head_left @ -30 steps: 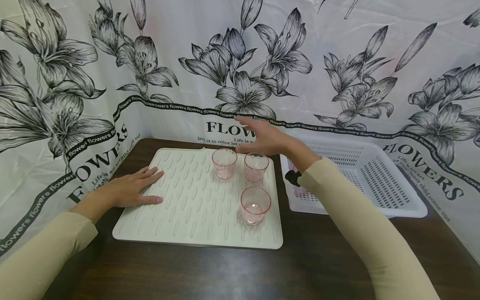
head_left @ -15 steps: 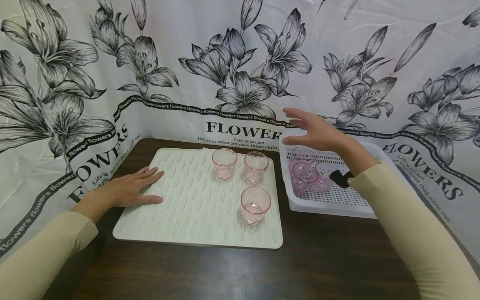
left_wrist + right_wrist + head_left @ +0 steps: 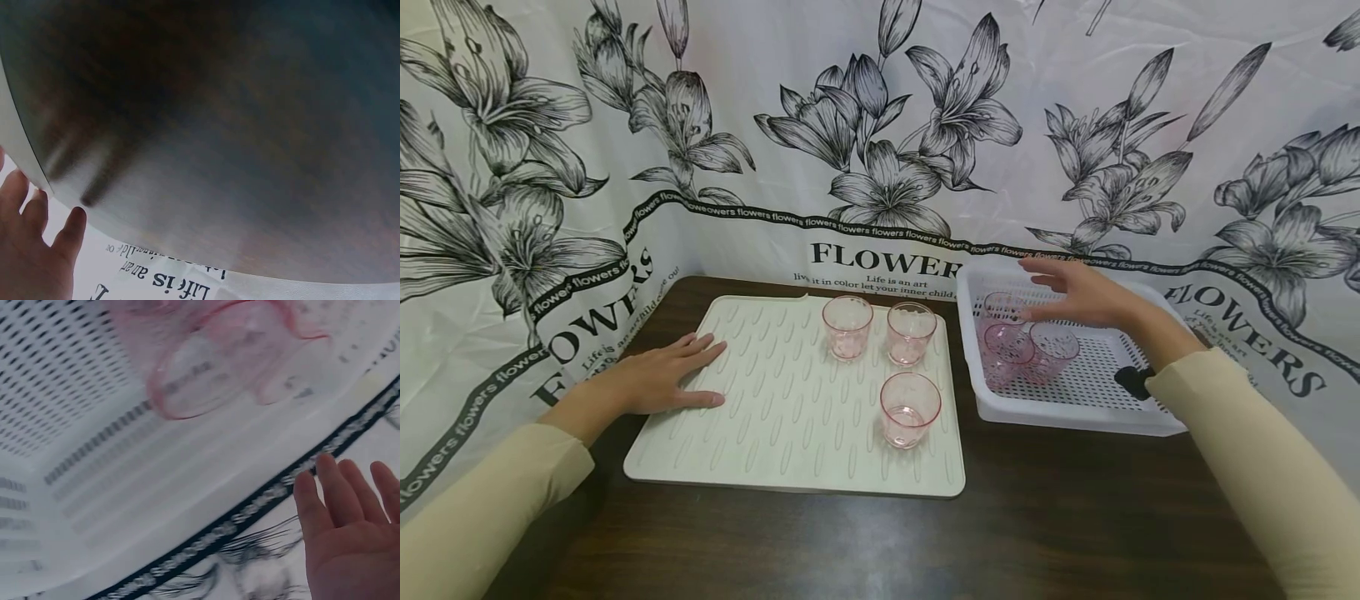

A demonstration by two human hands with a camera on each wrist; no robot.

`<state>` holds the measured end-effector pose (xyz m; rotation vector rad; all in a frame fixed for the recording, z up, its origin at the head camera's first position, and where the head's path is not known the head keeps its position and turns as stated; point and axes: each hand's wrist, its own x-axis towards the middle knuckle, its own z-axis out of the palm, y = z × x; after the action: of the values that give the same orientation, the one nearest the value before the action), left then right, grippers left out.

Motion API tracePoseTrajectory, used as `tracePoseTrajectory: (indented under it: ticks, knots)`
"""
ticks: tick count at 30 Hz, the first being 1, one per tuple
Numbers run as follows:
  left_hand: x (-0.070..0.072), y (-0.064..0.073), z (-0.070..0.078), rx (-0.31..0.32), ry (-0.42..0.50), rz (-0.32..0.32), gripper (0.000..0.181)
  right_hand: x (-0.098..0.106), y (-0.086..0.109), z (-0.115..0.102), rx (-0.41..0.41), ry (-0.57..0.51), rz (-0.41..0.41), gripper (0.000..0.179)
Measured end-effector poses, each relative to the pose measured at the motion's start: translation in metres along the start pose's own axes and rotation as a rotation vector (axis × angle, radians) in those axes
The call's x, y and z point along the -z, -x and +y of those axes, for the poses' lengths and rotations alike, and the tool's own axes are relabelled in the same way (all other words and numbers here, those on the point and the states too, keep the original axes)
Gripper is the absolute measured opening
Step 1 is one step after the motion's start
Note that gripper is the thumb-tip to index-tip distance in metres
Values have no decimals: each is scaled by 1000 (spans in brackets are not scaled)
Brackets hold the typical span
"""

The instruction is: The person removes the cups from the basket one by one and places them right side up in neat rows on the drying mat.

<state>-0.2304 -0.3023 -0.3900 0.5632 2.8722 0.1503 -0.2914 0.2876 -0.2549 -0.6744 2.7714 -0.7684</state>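
Note:
My left hand (image 3: pixel 658 379) rests with spread fingers on the left edge of a white ribbed drying mat (image 3: pixel 760 392). Three pink-tinted glasses stand upright on that mat: a back-left one (image 3: pixel 847 329), a back-right one (image 3: pixel 912 335) and a front one (image 3: pixel 910 412). Over the white slotted basket (image 3: pixel 1075 417) hovers my right hand (image 3: pixel 1078 296), fingers extended and holding nothing. Below it, three pink glasses stand in the basket's left part, among them a front glass (image 3: pixel 1009 350) and a right glass (image 3: pixel 1052 350); the rear glass (image 3: pixel 1000 308) is partly behind the fingertips.
A dark brown table (image 3: pixel 865 542) lies under mat and basket. White fabric (image 3: pixel 722 242) printed with flowers hangs close behind and at both sides. The basket's raised wall (image 3: pixel 973 367) stands just right of the mat.
My right hand has moved right from above the mat's back-right glasses to above the basket, then lowered toward the glasses there. The left hand has stayed on the mat.

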Motion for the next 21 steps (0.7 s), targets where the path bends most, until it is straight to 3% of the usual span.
tracePoseTrajectory:
  ticks: [5,11,21]
  knots:
    - [2,0,3,3,11,7,99,0,9,19,-35,-20,-24,86]
    - [3,2,3,3,3,8,99,-2,16,37,-30,-7,-116,88]
    - [3,2,5,11,17,-3,100,-3,18,50,-37,-21,-172,92]
